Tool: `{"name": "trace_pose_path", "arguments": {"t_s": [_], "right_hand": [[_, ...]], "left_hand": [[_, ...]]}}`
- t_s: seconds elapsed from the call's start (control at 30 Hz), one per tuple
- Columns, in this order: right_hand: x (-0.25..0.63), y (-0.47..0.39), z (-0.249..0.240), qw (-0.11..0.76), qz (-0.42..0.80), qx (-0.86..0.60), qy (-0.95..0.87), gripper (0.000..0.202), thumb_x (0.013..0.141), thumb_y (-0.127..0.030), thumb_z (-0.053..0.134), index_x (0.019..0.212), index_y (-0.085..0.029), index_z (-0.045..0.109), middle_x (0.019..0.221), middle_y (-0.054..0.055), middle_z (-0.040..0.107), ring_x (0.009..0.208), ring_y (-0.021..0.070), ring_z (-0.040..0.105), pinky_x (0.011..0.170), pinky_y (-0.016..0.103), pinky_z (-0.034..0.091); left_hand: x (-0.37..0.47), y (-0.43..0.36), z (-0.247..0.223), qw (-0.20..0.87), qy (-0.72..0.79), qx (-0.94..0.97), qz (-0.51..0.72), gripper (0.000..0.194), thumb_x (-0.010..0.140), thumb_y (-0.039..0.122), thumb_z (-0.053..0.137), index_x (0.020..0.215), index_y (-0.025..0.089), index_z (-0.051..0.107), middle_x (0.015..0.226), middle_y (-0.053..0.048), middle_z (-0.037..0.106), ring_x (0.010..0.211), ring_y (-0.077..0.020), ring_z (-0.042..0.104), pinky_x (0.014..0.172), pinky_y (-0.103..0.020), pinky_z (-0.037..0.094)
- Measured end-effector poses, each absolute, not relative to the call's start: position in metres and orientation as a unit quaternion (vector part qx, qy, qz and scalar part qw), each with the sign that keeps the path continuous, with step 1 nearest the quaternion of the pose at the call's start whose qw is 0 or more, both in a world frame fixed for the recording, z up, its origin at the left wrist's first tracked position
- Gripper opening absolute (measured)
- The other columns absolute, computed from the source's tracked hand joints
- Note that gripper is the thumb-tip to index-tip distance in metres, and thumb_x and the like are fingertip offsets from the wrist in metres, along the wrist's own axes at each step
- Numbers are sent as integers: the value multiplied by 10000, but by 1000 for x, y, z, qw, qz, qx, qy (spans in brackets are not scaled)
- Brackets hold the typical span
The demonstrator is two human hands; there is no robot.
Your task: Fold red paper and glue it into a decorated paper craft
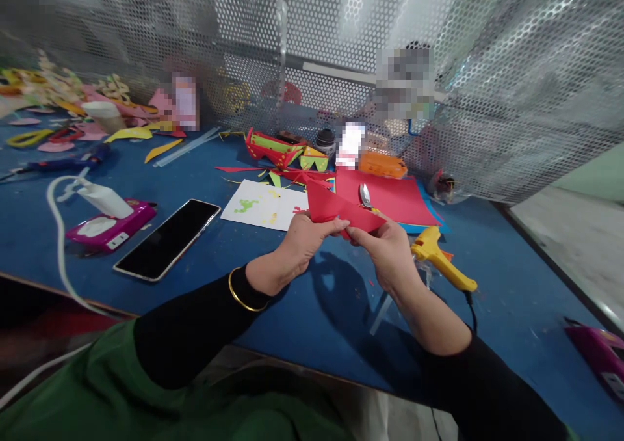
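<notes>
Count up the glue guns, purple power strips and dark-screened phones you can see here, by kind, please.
Glue guns: 2 (yellow glue gun, blue glue gun)
Purple power strips: 2 (left power strip, right power strip)
Dark-screened phones: 1 (black phone)
Total: 5
</notes>
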State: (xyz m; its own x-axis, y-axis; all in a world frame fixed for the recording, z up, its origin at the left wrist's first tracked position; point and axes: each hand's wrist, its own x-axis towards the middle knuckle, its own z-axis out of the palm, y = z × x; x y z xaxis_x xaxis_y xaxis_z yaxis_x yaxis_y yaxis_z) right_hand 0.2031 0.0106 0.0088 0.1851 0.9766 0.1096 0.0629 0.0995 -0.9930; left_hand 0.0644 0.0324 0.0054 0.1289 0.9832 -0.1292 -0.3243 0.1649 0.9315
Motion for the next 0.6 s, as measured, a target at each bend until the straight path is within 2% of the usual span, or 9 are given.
{"name": "trace_pose_path", "arguments": {"t_s": [0.27, 0.4, 0.6], "right_hand": [[205, 11, 7, 556, 409, -530, -493, 269, 599, -319, 789, 805, -189, 676, 752, 19, 732, 682, 169, 639, 674, 319, 521], [206, 11, 7, 568, 439, -512, -472, 325, 612, -367, 813, 858, -182, 705, 804, 35, 748, 695, 167, 644, 678, 318, 515], [206, 12, 11, 605, 440, -523, -409, 422, 524, -350, 874, 873, -208, 685, 736, 6, 735, 628, 170, 641, 654, 339, 530]], "left_hand": [[64, 34, 6, 648, 429, 385, 497, 196, 581, 233, 899, 659, 163, 733, 617, -6, 680, 591, -126, 577, 660, -302, 490], [63, 35, 4, 649, 423, 393, 496, 189, 605, 248, 882, 682, 153, 739, 643, -19, 696, 613, -133, 593, 664, -305, 489], [62, 34, 4, 644, 420, 412, 489, 202, 642, 300, 867, 676, 163, 722, 641, -11, 683, 627, -130, 596, 682, -299, 474]]}}
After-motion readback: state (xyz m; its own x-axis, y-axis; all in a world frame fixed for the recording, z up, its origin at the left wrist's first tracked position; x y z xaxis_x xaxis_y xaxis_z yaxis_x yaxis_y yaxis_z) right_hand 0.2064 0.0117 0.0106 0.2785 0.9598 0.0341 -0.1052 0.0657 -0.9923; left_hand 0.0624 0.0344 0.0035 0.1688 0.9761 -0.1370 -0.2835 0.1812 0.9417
